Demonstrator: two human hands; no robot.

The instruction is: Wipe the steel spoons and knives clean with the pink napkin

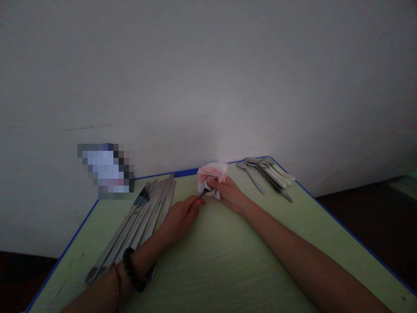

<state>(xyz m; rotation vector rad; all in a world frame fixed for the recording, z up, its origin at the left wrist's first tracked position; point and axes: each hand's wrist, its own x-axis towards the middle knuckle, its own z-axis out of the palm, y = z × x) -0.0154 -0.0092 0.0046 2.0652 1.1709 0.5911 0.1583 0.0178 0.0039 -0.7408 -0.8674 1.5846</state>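
While the left hand [185, 217] has its grip closed on the spoon's handle, the right hand [230, 191] pinches a cloth [213, 174] against the bowl! That spoon [206, 188] is just above the green bench [228, 252], between knives [143, 221] and other cutlery [269, 174].

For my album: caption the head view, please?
Left hand holding a spoon against the pink-and-white cloth in the right hand, over a green table.

From where I stand, I can't read any text, label, brand, number or sign. The device [106, 169] at the worktop's [234, 256] far left corner is blurred into blocks, so nothing on it is legible, and the wall [208, 78] carries only faint marks, no lettering.
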